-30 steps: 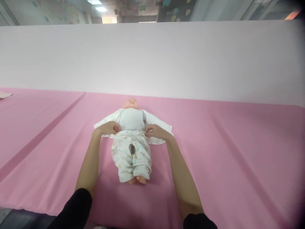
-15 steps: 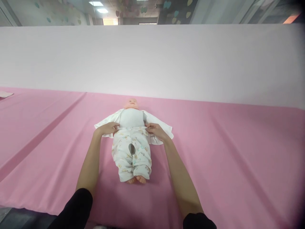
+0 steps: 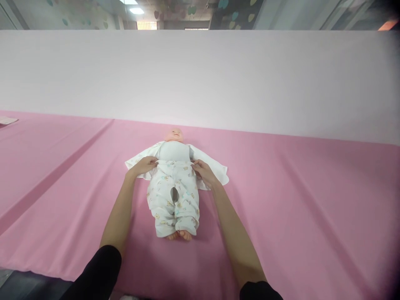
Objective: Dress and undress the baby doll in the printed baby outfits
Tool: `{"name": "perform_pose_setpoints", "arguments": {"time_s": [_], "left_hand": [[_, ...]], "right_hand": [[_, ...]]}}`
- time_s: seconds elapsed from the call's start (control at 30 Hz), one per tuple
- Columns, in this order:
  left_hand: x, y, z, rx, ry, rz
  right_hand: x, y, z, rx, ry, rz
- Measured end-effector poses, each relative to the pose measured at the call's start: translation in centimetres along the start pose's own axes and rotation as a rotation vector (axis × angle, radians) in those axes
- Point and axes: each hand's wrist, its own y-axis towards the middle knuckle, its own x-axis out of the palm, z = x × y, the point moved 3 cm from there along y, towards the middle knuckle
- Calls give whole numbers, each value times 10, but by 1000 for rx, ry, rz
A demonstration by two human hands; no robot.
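Lying face up on the pink surface (image 3: 281, 200), a baby doll (image 3: 173, 166) has its head toward the far white partition (image 3: 200, 79) and its bare feet toward the person. In the head view, it wears printed white trousers (image 3: 173, 196), and an open white garment (image 3: 215, 168) is spread flat beneath its torso, fanning out to both sides. The left hand (image 3: 144, 165) is pinched closed on the trousers' waistband at the doll's one side, and the right hand (image 3: 201, 171) grips the same waistband at the other side, fingers curled onto the cloth. Both hands sit level with each other at the doll's waist, with the doll's body between them, and both rest partly over the spread garment. The forearms are bare, running back toward the camera into black sleeves (image 3: 100, 271) at the bottom edge. The trousers cover the legs down to the ankles, with a dark gap showing at the crotch. At the far left edge of the surface lies a small pale flat item (image 3: 6, 121), too small to identify.
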Motion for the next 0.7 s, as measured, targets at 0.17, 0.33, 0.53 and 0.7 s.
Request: {"name": "perform_pose_setpoints", "arguments": {"time_s": [0.17, 0.33, 0.53, 0.7], "left_hand": [[-5, -3, 10, 30, -120, 40], [-13, -7, 23, 56, -263, 105], [-8, -2, 28, 70, -504, 160], [17, 10, 31, 30, -675, 116]], "right_hand": [[4, 1, -4, -53, 31, -31], [3, 7, -5, -104, 35, 75], [6, 3, -10, -126, 19, 240], [11, -1, -6, -77, 19, 349]]}}
